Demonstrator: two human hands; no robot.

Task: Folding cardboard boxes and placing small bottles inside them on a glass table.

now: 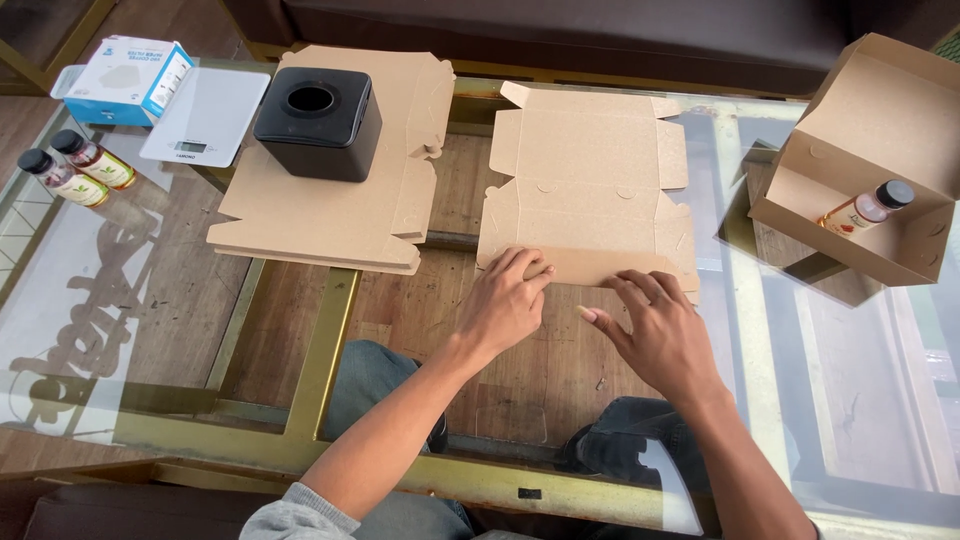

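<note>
Both hands press flat, gripping nothing: left hand [507, 300] and right hand [655, 330] rest fingers-extended on the near edge of the flat cardboard blank [590, 190], which lies unfolded on the glass table [150, 300], beside a blank stack [330, 215].

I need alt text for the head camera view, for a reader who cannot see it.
Both hands, left hand and right hand, press on the near edge of a flat cardboard box blank on a glass table. An assembled box holds a bottle.

Glass-topped brass-framed table [320, 330], dark sofa [560, 30]
</note>
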